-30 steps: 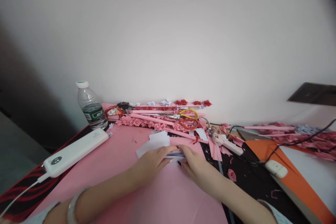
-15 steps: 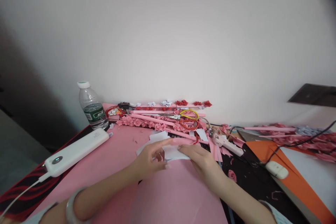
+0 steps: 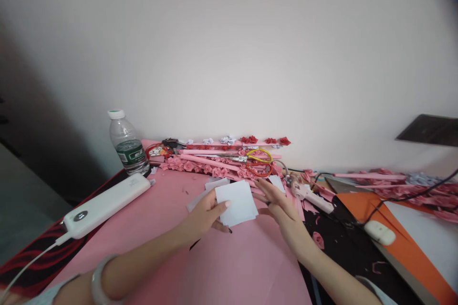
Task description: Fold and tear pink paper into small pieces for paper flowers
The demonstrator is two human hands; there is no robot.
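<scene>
A small stack of white paper squares [image 3: 236, 202] is pinched in my left hand [image 3: 207, 212], thumb on top and fingers beneath. Its edges do not quite line up. Just to the right, my right hand [image 3: 281, 209] is open, its fingers apart and close to the stack's right edge. Under both hands lies a large pink paper sheet [image 3: 243, 262]. More white paper pieces [image 3: 216, 183] rest behind my left hand.
Scissors [image 3: 259, 157] with yellow and red handles lie on pink paper flowers [image 3: 193, 166] along the wall. A glue gun [image 3: 311, 198] sits at right, near a white mouse-like device [image 3: 379, 232]. A water bottle [image 3: 130, 145] and a corded white power bank [image 3: 107, 205] are at left.
The white paper has tilted up so its broad face shows. My left thumb has come down on it, and my right hand has let go and opened beside it.
</scene>
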